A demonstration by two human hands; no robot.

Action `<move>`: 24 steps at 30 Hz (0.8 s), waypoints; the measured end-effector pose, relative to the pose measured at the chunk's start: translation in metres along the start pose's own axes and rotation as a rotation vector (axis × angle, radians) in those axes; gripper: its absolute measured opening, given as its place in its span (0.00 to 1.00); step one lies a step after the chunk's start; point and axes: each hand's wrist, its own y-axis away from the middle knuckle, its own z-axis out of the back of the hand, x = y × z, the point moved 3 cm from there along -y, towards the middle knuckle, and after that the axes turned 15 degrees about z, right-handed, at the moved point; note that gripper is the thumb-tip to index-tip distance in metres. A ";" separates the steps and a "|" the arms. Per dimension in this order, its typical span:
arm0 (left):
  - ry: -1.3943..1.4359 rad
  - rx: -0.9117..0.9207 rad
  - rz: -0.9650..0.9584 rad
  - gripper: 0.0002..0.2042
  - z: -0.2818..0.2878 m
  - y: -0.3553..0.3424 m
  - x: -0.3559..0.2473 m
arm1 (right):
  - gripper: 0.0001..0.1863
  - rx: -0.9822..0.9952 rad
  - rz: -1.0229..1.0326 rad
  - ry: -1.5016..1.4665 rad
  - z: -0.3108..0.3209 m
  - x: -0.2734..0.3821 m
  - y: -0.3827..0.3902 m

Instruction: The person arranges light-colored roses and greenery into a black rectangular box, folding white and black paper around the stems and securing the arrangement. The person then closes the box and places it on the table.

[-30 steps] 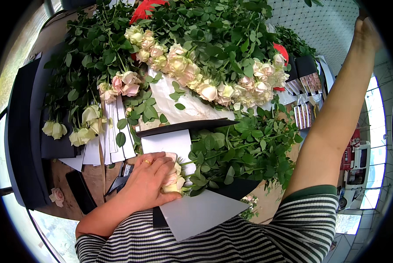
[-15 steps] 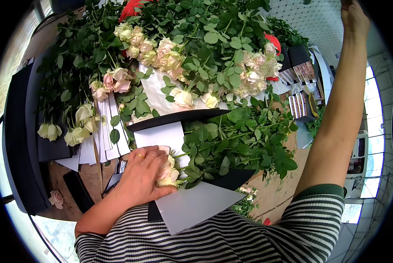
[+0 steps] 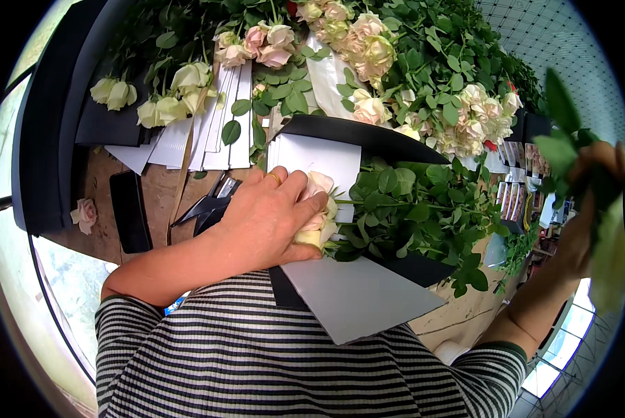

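My left hand (image 3: 267,216), a ring on one finger, curls around the heads of pale pink and cream roses (image 3: 316,226). Those roses lie on a white sheet (image 3: 316,157) within black wrapping paper (image 3: 368,139), their leafy stems (image 3: 417,205) pointing right. A grey stiff sheet (image 3: 361,296) lies at the near side, against my striped shirt. Far to the right, my right hand (image 3: 601,164) is closed around the stem of a single rose (image 3: 611,254). Its leaves stick up above the hand, and its pale head hangs blurred below, partly cut off by the dark picture rim.
Piles of leafy roses (image 3: 371,45) cover the back of the wooden table. At left are a black phone (image 3: 130,212), scissors (image 3: 211,202), a loose rose head (image 3: 84,215), white paper strips (image 3: 222,139) and dark sheets (image 3: 47,125). Patterned boxes (image 3: 513,198) stand at right.
My right arm has come down from its high reach, and a rose now shows in that hand. The view has shifted left. My left hand still holds the rose heads.
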 end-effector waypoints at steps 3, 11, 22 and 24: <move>0.031 0.015 0.007 0.34 -0.005 0.006 0.005 | 0.18 0.080 -0.409 -0.420 -0.119 0.050 0.022; 0.154 0.034 -0.024 0.36 -0.016 0.009 0.013 | 0.27 0.167 -0.464 -0.694 -0.221 0.071 0.056; 0.393 -0.016 -0.115 0.30 0.001 0.006 0.019 | 0.26 0.248 -0.451 -0.598 -0.225 0.089 0.056; 0.344 -0.010 -0.180 0.30 0.004 -0.004 0.012 | 0.24 0.246 -0.401 -0.537 -0.226 0.087 0.058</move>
